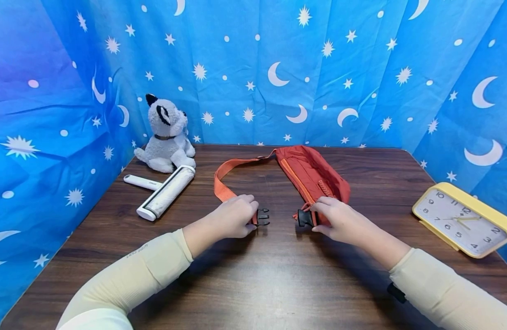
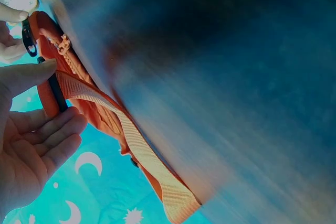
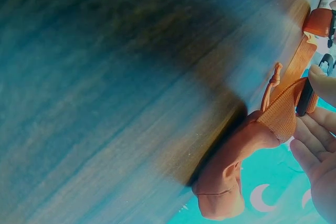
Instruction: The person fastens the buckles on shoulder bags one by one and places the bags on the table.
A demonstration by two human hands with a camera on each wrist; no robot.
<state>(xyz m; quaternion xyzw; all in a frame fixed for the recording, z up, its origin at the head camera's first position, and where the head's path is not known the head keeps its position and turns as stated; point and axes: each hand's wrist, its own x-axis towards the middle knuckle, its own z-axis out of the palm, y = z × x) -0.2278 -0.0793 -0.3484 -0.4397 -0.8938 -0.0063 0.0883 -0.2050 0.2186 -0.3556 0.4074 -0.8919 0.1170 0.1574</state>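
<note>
A red-orange waist bag lies on the table, its orange strap curving out to the left. My left hand pinches the strap end at the black pronged buckle half; in the left wrist view the thumb and fingers meet on its black bar. With thumb and fingers, my right hand grips the black socket buckle half at the bag's near end. The two halves face each other, apart, with a gap between them. An orange cord pull hangs beside the webbing in the right wrist view.
Toward the back left sits a grey-and-white plush dog. A white lint roller lies before it, touching its paw. A yellow clock stands at the right edge. Blue star-patterned cloth hangs around the wooden table.
</note>
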